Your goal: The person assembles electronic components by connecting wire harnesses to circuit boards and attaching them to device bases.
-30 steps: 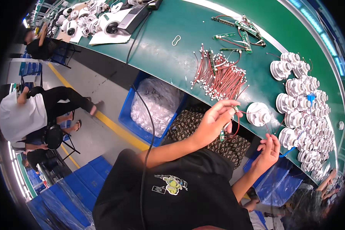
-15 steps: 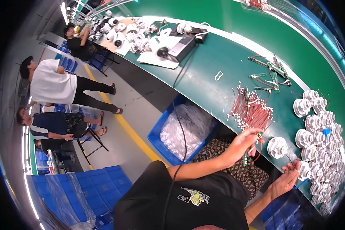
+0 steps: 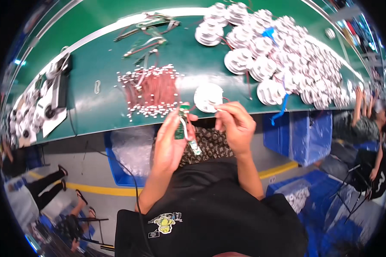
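Note:
My left hand point(image 3: 169, 139) is closed around a narrow green circuit board point(image 3: 179, 130) with a white cable looped on it. A smaller board piece point(image 3: 195, 148) hangs below its fingers. A round white housing point(image 3: 208, 97) sits on the table edge just beyond my hands. My right hand point(image 3: 238, 126) pinches a thin wire at the near side of that housing; the fingertips hide most of it. To the left of the housing lies a pile of red wires point(image 3: 150, 91) with white connectors.
Many white housings point(image 3: 283, 64) crowd the right of the green table point(image 3: 90, 109), with a blue tie point(image 3: 280, 112) hanging over its edge. More boards point(image 3: 148, 40) lie at the back. A blue bin point(image 3: 116, 169) stands under the table. People are on both sides.
My view has swung to the right, so the table now runs across the picture. My hands have come closer together, the right one moving to the housing's near edge.

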`<act>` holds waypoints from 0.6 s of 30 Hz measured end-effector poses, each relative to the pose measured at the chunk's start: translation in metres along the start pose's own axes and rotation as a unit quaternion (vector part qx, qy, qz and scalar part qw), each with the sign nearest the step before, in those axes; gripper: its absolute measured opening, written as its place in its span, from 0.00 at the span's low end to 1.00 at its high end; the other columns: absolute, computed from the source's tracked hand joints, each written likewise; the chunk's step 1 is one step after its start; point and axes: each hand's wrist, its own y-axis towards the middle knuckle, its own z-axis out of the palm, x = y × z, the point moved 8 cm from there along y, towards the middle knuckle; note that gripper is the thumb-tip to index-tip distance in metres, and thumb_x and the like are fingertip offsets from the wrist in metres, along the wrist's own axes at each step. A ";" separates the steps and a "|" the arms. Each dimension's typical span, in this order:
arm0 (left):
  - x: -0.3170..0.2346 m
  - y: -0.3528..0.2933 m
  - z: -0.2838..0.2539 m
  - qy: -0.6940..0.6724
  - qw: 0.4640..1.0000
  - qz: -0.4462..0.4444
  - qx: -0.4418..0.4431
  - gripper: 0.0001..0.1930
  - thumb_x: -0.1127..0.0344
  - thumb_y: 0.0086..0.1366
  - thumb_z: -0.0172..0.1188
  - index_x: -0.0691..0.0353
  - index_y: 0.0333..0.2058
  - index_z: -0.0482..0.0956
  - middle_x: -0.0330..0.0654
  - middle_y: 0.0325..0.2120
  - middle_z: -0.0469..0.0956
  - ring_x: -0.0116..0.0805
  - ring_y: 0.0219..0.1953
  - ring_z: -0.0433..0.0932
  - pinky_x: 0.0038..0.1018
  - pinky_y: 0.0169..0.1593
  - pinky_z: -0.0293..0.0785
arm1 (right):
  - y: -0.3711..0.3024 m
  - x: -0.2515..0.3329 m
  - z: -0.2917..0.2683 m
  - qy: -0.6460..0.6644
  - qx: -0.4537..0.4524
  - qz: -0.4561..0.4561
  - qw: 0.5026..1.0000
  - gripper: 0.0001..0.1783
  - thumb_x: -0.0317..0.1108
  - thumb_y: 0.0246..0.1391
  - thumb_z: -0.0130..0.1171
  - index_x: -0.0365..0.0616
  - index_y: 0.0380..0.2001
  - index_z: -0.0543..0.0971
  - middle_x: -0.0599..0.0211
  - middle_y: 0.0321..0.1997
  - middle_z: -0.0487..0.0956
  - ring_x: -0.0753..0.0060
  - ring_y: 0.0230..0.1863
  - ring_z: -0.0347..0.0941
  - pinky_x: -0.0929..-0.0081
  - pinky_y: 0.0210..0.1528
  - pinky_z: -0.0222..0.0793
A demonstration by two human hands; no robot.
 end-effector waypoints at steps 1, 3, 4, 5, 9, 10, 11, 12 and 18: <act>0.005 0.002 0.004 -0.005 1.000 -0.009 0.004 0.20 0.64 0.72 0.43 0.67 0.58 0.62 0.48 0.42 0.75 0.28 0.33 0.72 0.25 0.37 0.68 | 0.001 0.000 -0.002 -0.010 0.010 0.000 1.000 0.07 0.20 0.58 0.52 0.32 0.38 0.79 0.63 0.33 0.75 0.83 0.22 0.71 0.88 0.21 0.64; 0.012 0.005 0.011 -0.010 1.000 -0.017 0.015 0.21 0.64 0.72 0.43 0.68 0.59 0.61 0.48 0.43 0.74 0.28 0.34 0.72 0.25 0.37 0.67 | -0.001 -0.001 -0.007 -0.014 0.028 0.018 0.999 0.08 0.21 0.58 0.52 0.32 0.38 0.79 0.63 0.33 0.76 0.83 0.23 0.71 0.88 0.22 0.65; 0.015 0.006 0.012 -0.008 1.000 -0.022 0.017 0.21 0.64 0.72 0.43 0.68 0.59 0.61 0.48 0.43 0.74 0.28 0.34 0.72 0.25 0.37 0.67 | -0.002 -0.001 -0.010 -0.014 0.022 0.019 0.999 0.08 0.21 0.58 0.52 0.32 0.38 0.79 0.63 0.33 0.76 0.83 0.23 0.71 0.88 0.22 0.65; 0.015 0.007 0.014 -0.005 0.999 -0.016 0.029 0.21 0.64 0.72 0.43 0.68 0.59 0.61 0.48 0.43 0.74 0.28 0.34 0.72 0.25 0.37 0.67 | -0.003 -0.004 -0.010 -0.001 0.029 0.032 0.999 0.08 0.22 0.59 0.52 0.32 0.38 0.79 0.63 0.33 0.76 0.82 0.23 0.71 0.88 0.22 0.65; 0.013 0.001 0.020 0.022 1.000 0.000 0.023 0.22 0.63 0.72 0.43 0.69 0.60 0.59 0.47 0.44 0.74 0.28 0.34 0.72 0.25 0.36 0.67 | -0.007 -0.002 -0.009 0.009 0.039 0.019 0.999 0.07 0.22 0.57 0.55 0.32 0.38 0.79 0.63 0.32 0.77 0.82 0.24 0.72 0.86 0.23 0.66; 0.012 0.000 0.022 0.030 0.999 0.004 0.021 0.22 0.63 0.72 0.43 0.69 0.60 0.59 0.47 0.45 0.74 0.28 0.34 0.72 0.24 0.36 0.67 | -0.007 0.002 -0.009 -0.012 0.038 -0.011 0.999 0.07 0.22 0.56 0.56 0.32 0.38 0.79 0.63 0.32 0.77 0.82 0.24 0.72 0.85 0.23 0.67; 0.014 -0.001 0.022 0.030 0.999 0.004 0.017 0.22 0.63 0.72 0.43 0.69 0.60 0.59 0.47 0.45 0.74 0.28 0.34 0.72 0.24 0.36 0.67 | -0.008 0.000 -0.010 -0.010 0.040 -0.008 0.999 0.07 0.22 0.56 0.56 0.32 0.38 0.79 0.63 0.32 0.77 0.82 0.24 0.72 0.85 0.23 0.67; 0.014 -0.001 0.023 0.034 0.999 0.004 0.016 0.22 0.64 0.72 0.43 0.68 0.60 0.60 0.46 0.45 0.74 0.27 0.34 0.72 0.24 0.36 0.67 | -0.007 0.005 -0.008 -0.087 0.050 -0.054 0.993 0.07 0.22 0.54 0.58 0.34 0.37 0.80 0.63 0.31 0.78 0.79 0.24 0.73 0.83 0.24 0.68; 0.015 -0.001 0.018 0.049 0.999 0.005 0.007 0.20 0.66 0.72 0.44 0.66 0.60 0.62 0.41 0.46 0.72 0.24 0.36 0.71 0.23 0.40 0.68 | -0.007 0.022 0.015 -0.289 0.092 -0.219 0.927 0.09 0.21 0.44 0.62 0.39 0.33 0.80 0.62 0.29 0.80 0.64 0.24 0.77 0.74 0.25 0.71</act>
